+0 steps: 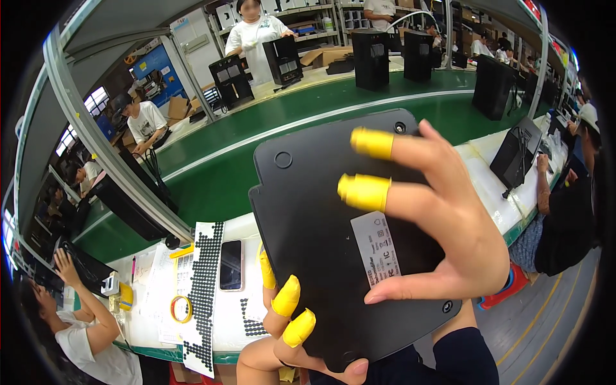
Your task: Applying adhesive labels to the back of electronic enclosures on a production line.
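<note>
A black plastic base panel with a notched left edge is held up, tilted, above my lap. My left hand grips its lower left edge, fingertips in yellow finger cots and the thumb at the bottom corner. Over the panel's right half spreads my right hand, fingers apart. Two of its fingers wear yellow cots, and its thumb lies by a grey printed label. A round recess shows at the upper left corner; screw holes sit at two other corners.
On the white bench lie a sheet of black round pads, a phone, a yellow tape roll and papers. Black appliances stand beyond the green conveyor. A metal post rises at left. Co-workers sit on both sides.
</note>
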Motion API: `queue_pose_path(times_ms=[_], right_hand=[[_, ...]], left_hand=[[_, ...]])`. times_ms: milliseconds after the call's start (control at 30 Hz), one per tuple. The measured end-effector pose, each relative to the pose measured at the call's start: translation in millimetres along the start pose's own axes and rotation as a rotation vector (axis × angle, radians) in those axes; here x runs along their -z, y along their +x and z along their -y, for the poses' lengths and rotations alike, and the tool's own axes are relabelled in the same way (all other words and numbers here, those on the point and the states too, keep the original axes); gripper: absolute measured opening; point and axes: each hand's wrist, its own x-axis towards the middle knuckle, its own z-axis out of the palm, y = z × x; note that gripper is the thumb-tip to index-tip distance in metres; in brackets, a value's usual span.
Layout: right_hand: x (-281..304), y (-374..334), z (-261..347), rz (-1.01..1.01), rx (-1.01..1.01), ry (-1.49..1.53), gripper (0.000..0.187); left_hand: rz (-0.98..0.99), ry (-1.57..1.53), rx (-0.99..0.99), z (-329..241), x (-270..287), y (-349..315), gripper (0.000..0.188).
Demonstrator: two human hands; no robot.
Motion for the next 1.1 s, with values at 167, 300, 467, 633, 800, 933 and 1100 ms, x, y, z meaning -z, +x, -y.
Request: queue_pose_path(times_ms=[167, 300, 467, 633, 800, 933, 1100], right_hand=[[-8.0, 16.8, -16.1, -0.111, -0.135, -0.028, 0.070], [-15.9, 17.7, -26.2, -0.305, -0.118, 0.115, 0.059], [-44.7, 12.4, -28.6, -0.811, -0.141, 0.464, 0.033], [-90.2, -51.1, -60.1, -1.133, -0.053, 0.440, 0.026], [-149.4, -98.0, -36.3, -0.482, -0.083, 0.406, 0.021], [-210.2, -124.8, -15.3, 0.109, -0.311, 0.363, 0.022], [-254.4, -156.2, 13.0, 0.305, -0.250, 0.240, 0.026]], left_hand=[[-0.048, 0.008, 0.321, -6.6, 5.7, -9.0, 0.090], [0.251, 0.271, 0.028, 5.9, 19.3, -13.4, 0.096], [-0.397, -0.264, 0.384, 31.0, 17.1, 3.0, 0.083], [-0.350, -0.026, 0.005, 85.5, -6.1, 72.5, 0.048], [-0.360, -0.170, 0.183, 117.2, -8.3, 115.0, 0.035], [-0.371, -0.150, 0.097, 129.7, -12.6, 108.3, 0.034], [-0.363, 0.192, -0.108, 114.2, -7.8, 67.0, 0.042]])
